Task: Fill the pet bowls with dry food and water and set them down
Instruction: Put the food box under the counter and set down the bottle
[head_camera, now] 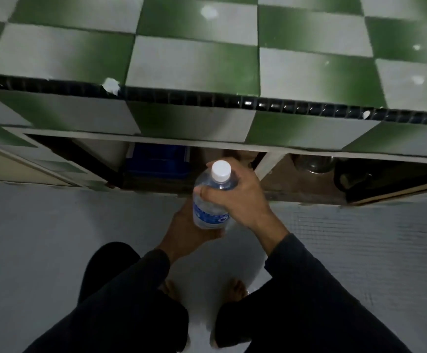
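Note:
A clear plastic water bottle (211, 200) with a white cap and a blue label stands upright in front of me, above the floor. My right hand (240, 197) grips its shoulder from the right, thumb across the front. My left hand (187, 230) cups the bottle's lower part from below and behind; its fingers are mostly hidden by the bottle. No pet bowl is in view.
A counter tiled in green and white (207, 59) runs across the top, with a black edge strip. Below it is an open cupboard holding a blue crate (156, 161), a glass jar (314, 164) and a dark pot (352, 179). My bare feet stand on pale floor (54, 238).

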A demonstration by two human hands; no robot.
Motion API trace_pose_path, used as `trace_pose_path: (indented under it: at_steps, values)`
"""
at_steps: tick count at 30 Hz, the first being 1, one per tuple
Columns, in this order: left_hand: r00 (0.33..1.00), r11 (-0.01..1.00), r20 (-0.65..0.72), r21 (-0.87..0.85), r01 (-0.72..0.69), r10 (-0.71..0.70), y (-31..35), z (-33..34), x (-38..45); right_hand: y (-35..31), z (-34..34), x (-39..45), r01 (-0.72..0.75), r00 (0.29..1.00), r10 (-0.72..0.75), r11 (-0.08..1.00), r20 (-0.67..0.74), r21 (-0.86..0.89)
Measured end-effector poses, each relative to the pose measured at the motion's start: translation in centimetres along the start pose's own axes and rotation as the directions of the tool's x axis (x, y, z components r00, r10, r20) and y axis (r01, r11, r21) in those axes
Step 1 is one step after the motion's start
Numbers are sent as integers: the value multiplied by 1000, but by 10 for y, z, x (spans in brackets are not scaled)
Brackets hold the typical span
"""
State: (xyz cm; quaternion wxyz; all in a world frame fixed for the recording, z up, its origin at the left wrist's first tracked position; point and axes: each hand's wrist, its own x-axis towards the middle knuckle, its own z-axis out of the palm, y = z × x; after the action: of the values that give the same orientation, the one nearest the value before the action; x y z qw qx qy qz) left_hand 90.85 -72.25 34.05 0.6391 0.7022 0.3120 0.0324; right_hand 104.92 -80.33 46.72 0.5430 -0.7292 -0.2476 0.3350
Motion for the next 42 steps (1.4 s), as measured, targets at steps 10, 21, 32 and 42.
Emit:
trace_pose_path:
  at_steps: [10,21,32,42]
  values:
    - [990,990,22,29,-137,136,-138,17,96,144,23,67,67,997,-66,998,-42,15]
    - [970,973,77,-4,-232,231,-176,10,174,194,31,127,123,991,-118,990,-62,67]
    - [978,978,-3,5,-208,208,-174,2,231,204,33,189,144,986,-144,990,-86,-4]
    - [987,986,-60,-70,-152,148,-180,3,288,212,33,238,71,990,-74,997,-122,-30]
